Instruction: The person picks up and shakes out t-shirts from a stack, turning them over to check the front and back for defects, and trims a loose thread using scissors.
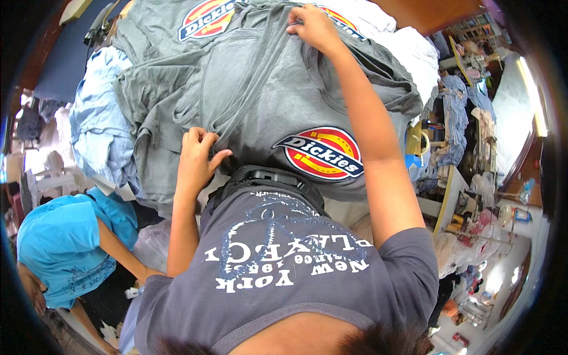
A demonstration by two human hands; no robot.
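A heap of grey T-shirts [248, 77] with red, yellow and blue oval prints lies before me. My right hand [313, 28] reaches to the heap's far side, its fingers pinched on a bunched fold of grey cloth. Close to my waist, my left hand [200, 155] is closed on the near end of the same gathered folds, with its thumb to the right. Between the two hands the cloth runs in long, slanting creases. One oval print [322, 154] lies flat near my body, right of my left hand; another print [207, 18] shows at the far left.
Light blue garments [103, 112] are piled left of the heap, and white cloth [414, 59] lies on its right. A person in a bright blue shirt [65, 242] bends at the lower left. Shelves and cluttered racks with clothing [455, 112] stand along the right.
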